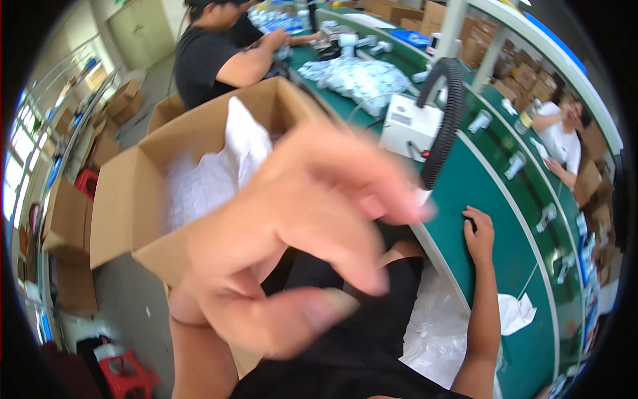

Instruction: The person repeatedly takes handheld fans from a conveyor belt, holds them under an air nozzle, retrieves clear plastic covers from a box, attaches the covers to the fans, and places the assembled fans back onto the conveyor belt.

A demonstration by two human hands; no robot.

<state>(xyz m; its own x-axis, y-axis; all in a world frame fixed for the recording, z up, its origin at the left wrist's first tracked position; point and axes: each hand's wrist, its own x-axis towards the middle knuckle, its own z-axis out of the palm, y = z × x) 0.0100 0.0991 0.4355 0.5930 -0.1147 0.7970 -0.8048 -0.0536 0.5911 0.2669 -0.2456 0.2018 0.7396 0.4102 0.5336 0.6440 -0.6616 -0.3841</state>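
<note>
1. Left hand [266, 226]: raised close to camera, motion-blurred, overlapping the open carton [109, 209] in view. Fingers curled and loosely spread, thumb apart from index; nothing seen between them.
2. Right hand [480, 236]: on the green counter [458, 179], just in from its near edge. Thumb and index slightly apart, rest curled; cannot tell if anything is under them.
3. Carton: brown cardboard, flaps out, off the counter's near edge, on the person's left. Inside, clear plastic bags [196, 186], blurred, with a white sheet [242, 139] standing up beside them.
4. White box-shaped device [402, 123] by the counter's near edge, farther along than right hand; black corrugated hose [446, 110] arches beside it.
5. Heap of pale-blue packets [362, 76] farther up the counter, past the device.
6. Crumpled white sheet [516, 314] on the counter, right of the right forearm. Clear plastic film [435, 319] hangs below the near edge.
7. White handheld units [516, 165] in a spaced row beyond the curved white rail.
8. Co-worker in black [216, 60] at the counter's far end; co-worker in white [561, 139] across. Red stool [126, 372] on floor, lower left.
</note>
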